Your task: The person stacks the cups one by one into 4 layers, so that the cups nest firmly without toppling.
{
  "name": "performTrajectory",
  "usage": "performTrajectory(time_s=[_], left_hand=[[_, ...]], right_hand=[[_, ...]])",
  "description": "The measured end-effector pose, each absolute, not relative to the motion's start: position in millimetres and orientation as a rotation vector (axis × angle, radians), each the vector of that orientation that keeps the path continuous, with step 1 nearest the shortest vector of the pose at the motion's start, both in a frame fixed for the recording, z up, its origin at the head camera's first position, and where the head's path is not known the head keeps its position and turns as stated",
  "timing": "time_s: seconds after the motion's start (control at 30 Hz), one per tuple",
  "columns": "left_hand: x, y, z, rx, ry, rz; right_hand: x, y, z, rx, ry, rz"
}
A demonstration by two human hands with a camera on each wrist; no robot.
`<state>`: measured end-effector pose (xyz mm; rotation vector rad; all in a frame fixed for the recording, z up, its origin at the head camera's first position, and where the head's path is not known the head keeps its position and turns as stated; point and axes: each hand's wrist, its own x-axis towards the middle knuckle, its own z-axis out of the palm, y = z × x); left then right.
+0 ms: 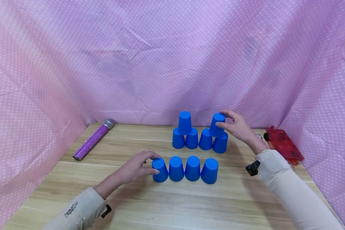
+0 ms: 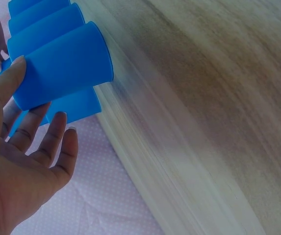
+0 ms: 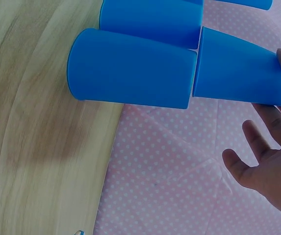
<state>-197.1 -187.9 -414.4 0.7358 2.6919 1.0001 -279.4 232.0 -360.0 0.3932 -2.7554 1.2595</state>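
My left hand [image 1: 136,167] pinches the upper part of an upside-down blue cup [image 1: 160,171], thumb on the near side and fingers behind. That cup stands at the left end of a front row of several blue cups [image 1: 193,169]. Farther back, my right hand [image 1: 238,127] grips another upside-down blue cup [image 3: 243,68] near its narrow top. This cup rests across the right pair of blue cups [image 1: 220,143], its rim meeting their tops in the right wrist view. To its left, a blue cup [image 1: 185,123] sits on the left pair of blue cups [image 1: 178,139].
A purple glitter microphone [image 1: 93,140] lies at the back left of the wooden table [image 1: 126,207]. On the right edge is a translucent red object [image 1: 284,145] with a black wheel. Pink dotted cloth [image 1: 172,57] hangs behind and along both sides.
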Motion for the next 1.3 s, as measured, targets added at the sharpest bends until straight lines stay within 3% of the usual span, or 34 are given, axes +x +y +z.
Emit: performTrajectory(time_s=[1.3], left_hand=[[-195.6, -187.7, -411.7, 0.733, 2.681, 0.994]], right_hand=[[-277.5, 234.6, -361.0, 0.404, -2.755, 1.284]])
